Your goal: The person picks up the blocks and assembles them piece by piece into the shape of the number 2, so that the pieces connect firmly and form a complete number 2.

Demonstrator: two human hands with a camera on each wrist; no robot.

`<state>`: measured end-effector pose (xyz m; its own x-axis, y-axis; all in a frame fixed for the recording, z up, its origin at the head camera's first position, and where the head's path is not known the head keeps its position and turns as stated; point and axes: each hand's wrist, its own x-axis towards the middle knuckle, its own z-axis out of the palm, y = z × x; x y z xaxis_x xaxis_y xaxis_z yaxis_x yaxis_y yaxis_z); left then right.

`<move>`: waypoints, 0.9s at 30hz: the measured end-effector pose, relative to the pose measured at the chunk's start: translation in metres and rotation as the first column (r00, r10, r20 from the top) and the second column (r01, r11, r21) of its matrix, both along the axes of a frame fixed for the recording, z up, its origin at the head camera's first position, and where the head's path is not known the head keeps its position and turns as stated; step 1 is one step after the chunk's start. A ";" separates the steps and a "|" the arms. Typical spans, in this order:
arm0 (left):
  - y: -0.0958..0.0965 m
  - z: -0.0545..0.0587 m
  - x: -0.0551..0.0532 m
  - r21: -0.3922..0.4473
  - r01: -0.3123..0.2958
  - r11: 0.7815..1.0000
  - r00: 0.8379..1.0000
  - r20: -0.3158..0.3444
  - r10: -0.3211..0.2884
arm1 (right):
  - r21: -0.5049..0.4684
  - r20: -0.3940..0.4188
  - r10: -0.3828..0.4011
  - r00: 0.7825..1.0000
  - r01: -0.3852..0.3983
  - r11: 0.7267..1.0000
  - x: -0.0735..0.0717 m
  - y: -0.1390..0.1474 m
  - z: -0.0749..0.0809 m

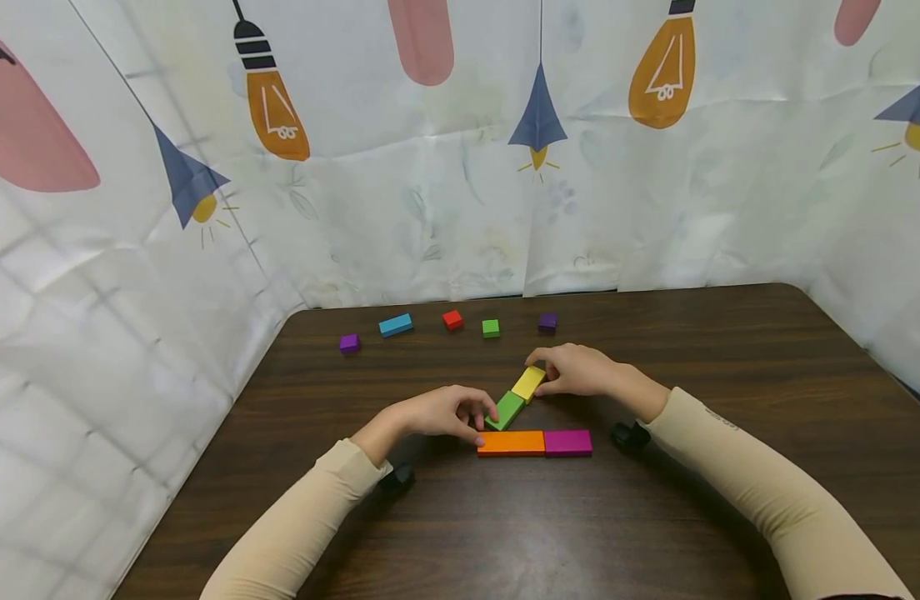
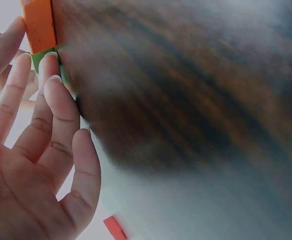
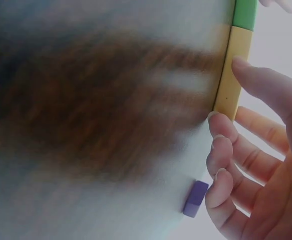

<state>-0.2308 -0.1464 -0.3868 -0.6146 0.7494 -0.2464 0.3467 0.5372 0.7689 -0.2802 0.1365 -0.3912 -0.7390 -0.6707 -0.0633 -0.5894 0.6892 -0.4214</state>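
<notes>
My left hand point(image 1: 441, 411) touches the lower end of a green block point(image 1: 507, 408) with a fingertip. Its thumb lies against the left end of an orange block point(image 1: 511, 443), and its fingers are relaxed. A magenta block point(image 1: 568, 443) sits end to end with the orange one, forming a straight row. From the green block a yellow block point(image 1: 528, 383) continues the slanted line up to the right. My right hand point(image 1: 580, 369) pinches the yellow block between thumb and fingers. In the right wrist view, the thumb rests on the yellow block point(image 3: 232, 80), whose end meets the green block point(image 3: 245, 15).
Along the table's far side lie a violet block point(image 1: 349, 343), a blue block point(image 1: 396, 325), a red block point(image 1: 452, 320), a small green block point(image 1: 491, 328) and a dark purple block point(image 1: 547, 322). Patterned cloth point(image 1: 460, 208) hangs behind the dark wooden table point(image 1: 505, 533).
</notes>
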 end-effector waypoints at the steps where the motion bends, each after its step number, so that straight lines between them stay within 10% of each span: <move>1: 0.000 0.000 0.000 0.000 0.000 1.000 1.000 0.002 0.000 | 0.003 0.001 -0.002 1.000 0.002 1.000 0.000 0.000 0.000; 27: 0.000 -0.001 0.001 -0.012 -0.016 1.000 1.000 0.003 0.016 | 0.032 -0.015 -0.012 1.000 0.012 0.999 0.002 -0.005 0.002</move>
<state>-0.2298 -0.1459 -0.3876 -0.6253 0.7367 -0.2573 0.3358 0.5517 0.7635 -0.2779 0.1312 -0.3897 -0.7479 -0.6597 -0.0742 -0.5870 0.7094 -0.3902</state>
